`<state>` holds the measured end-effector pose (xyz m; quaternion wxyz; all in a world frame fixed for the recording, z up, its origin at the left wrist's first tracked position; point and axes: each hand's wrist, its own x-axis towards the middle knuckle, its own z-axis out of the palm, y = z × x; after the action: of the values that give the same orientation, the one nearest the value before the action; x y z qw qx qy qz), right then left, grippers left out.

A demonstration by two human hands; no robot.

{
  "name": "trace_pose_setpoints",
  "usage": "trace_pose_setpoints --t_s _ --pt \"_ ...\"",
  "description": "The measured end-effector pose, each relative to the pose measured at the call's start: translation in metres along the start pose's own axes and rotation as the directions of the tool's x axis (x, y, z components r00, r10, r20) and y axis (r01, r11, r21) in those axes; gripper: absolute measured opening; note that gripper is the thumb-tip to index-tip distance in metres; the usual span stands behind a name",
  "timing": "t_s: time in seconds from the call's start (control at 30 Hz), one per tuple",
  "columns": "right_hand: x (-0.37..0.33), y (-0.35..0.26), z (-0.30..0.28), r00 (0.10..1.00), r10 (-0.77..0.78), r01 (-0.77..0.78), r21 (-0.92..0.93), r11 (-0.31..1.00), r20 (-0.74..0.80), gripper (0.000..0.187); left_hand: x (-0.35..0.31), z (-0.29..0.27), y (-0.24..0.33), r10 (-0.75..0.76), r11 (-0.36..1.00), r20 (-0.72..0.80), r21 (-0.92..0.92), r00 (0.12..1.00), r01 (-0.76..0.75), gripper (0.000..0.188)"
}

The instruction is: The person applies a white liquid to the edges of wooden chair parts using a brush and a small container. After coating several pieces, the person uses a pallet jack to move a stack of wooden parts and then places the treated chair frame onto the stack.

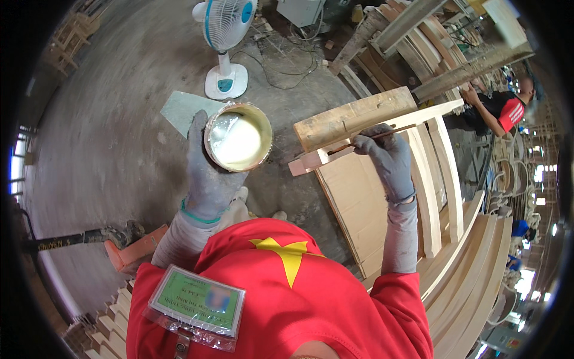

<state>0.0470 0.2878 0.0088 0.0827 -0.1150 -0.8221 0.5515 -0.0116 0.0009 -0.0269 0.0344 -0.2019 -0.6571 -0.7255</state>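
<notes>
My left hand (209,173), in a grey glove, is closed round the side of a round can (270,134). White, creamy liquid (239,142) lies in the can, and its rim is smeared. In my gloved right hand (387,160) a thin brown stick (402,128) is pinched between thumb and fingers. Its lower end reaches a notch near the end of a pale wooden rail (308,163); whether that end has bristles I cannot tell. The rail joins several curved slats (426,200) to the right of my hand.
A thick wooden block (353,116) lies beyond the rail, and a cardboard-coloured panel (347,206) below it. A white fan (226,78) stands ahead on the floor. Long curved boards (469,281) are stacked at the lower right. Another person (505,110) works at the far right.
</notes>
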Motion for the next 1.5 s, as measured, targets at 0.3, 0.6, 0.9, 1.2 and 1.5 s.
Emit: trace_pose_setpoints --t_s 0.3,0.6,0.9,1.2,1.5 --pt "-0.034 -0.023 -0.016 0.945 -0.006 0.085 0.228 0.970 -0.327 0.017 0.035 0.001 -0.010 -0.170 0.936 0.145 -0.286 0.975 0.206 0.047" --pt "-0.120 -0.098 0.054 0.726 -0.329 0.459 0.069 0.886 -0.604 0.015 0.055 0.060 0.027 -0.228 0.412 0.801 -0.435 0.553 0.800 0.051" --pt "-0.206 -0.100 0.054 0.528 -0.146 0.247 -0.013 0.969 -0.837 0.021 0.021 0.125 0.052 -0.067 0.269 0.979 -0.166 0.191 0.949 0.057" --pt "-0.296 -0.079 0.035 0.383 -0.148 0.525 0.083 0.847 -0.912 0.020 -0.060 0.180 0.084 0.022 0.036 0.980 -0.198 0.197 0.980 0.062" --pt "-0.359 -0.059 0.024 0.269 -0.184 0.476 -0.036 0.879 -0.946 0.017 -0.147 0.222 0.103 -0.131 0.245 0.946 -0.259 0.296 0.935 0.056"
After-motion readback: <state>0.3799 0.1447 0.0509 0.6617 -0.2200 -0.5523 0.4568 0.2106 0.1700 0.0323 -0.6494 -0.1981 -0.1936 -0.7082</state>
